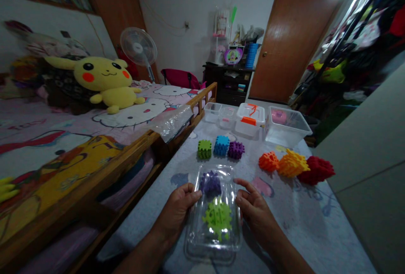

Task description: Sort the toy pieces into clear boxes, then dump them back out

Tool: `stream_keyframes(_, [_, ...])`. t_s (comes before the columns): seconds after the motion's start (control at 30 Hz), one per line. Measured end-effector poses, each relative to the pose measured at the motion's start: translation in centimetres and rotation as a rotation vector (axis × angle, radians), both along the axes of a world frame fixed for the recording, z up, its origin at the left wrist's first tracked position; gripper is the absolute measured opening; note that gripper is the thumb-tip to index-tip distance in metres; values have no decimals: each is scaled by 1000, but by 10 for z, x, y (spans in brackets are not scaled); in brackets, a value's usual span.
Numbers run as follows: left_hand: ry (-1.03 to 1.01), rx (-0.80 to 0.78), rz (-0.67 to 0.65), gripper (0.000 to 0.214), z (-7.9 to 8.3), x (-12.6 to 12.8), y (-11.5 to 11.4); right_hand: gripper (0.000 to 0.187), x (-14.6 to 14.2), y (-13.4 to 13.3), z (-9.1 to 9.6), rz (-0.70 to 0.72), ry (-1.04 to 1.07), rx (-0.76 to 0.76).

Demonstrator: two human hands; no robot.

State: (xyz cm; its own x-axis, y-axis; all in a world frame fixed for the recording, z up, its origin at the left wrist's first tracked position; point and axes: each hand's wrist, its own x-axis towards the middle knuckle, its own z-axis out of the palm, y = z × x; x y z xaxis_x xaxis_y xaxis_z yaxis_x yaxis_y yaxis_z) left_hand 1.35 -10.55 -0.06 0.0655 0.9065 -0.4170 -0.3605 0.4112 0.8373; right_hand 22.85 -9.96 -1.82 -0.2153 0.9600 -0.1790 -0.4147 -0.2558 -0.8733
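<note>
A clear plastic box [213, 240] lies low in front of me, between my two hands. Through its lid I see a purple toothed block [211, 183] at the far end and a bright green toothed block [219, 218] nearer me. My left hand [179, 206] grips the box's left edge, thumb on top. At the right edge my right hand [253, 204] holds it with bent fingers, the forefinger stretched along the far corner. Beyond the box stand stacks of toothed pieces: a green stack [204, 149], a blue stack [221, 145] and a purple stack [236, 150].
Orange pieces [268, 162], yellow pieces [292, 163] and red pieces [316, 170] sit to the right. At the table's far end are a large clear bin [286, 128], an orange-latched box [249, 122] and smaller containers [226, 118]. A wooden bed rail [148, 139] borders the left side.
</note>
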Motion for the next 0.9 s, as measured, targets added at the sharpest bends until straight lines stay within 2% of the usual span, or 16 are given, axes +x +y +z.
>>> stream_keyframes(0.2, [-64, -54, 44, 38, -2, 1, 2, 54, 1, -1, 2, 11, 25, -19])
stream_keyframes(0.4, [-110, -61, 51, 44, 12, -3, -2, 61, -1, -3, 5, 88, 116, -1])
stream_keyframes(0.6, [-111, -15, 63, 43, 23, -21, 2, 62, 0, -2, 4, 140, 129, 11])
stream_keyframes(0.7, [-106, 19, 103, 41, 36, -32, 11, 58, 2, 0, 2, 120, 94, 13])
stream_keyframes(0.9, [-163, 107, 150, 28, 77, -45, 44, 58, 5, 2, -4, 115, 71, 7])
